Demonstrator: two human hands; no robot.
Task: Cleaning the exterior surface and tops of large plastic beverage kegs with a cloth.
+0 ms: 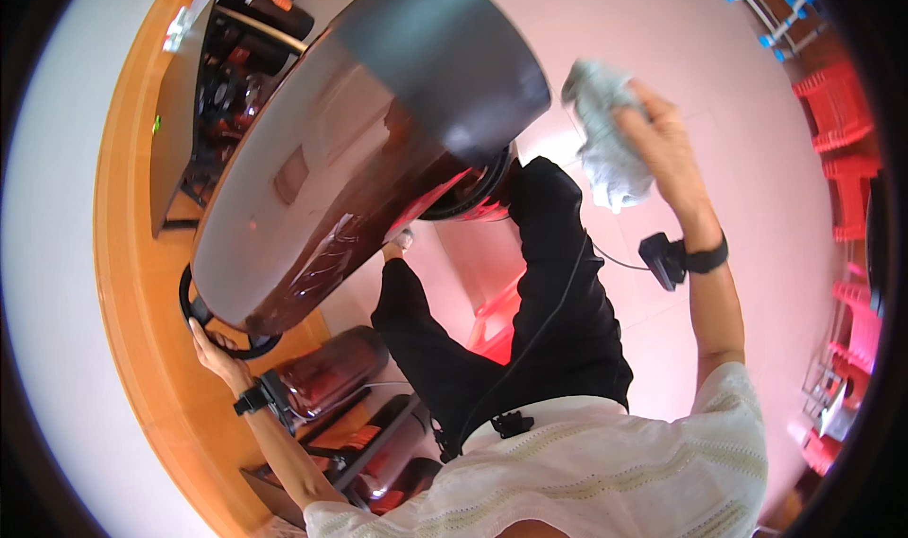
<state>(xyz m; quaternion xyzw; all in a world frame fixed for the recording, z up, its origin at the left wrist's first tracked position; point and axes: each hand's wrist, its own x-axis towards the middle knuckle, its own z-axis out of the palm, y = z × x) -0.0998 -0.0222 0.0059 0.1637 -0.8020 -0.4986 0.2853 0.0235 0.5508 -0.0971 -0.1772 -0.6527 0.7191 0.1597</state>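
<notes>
A large, glossy dark reddish-brown cylinder (305, 176) with a broad black end band (468, 63) lies slanted across my view, over my legs. Its kind is not plain. At its lower left end is a black ring (186, 290), and my left hand (220, 353) has its fingers closed around that ring. To the right of the black band, a crumpled pale grey cloth (603, 134) hangs from my right hand (660, 141), apart from the cylinder. The cloth and right hand are slightly blurred. Beneath the cylinder, a red, black-rimmed object (475, 197) is partly hidden.
Along the left runs an orange-brown wooden surface (128, 183), with a dark rack (177, 134) of several dark items. A similar reddish cylinder (326, 371) lies by my left forearm. Red plastic stools (837, 105) and a blue-and-white metal frame (773, 6) stand at right. A cable (560, 311) crosses my lap.
</notes>
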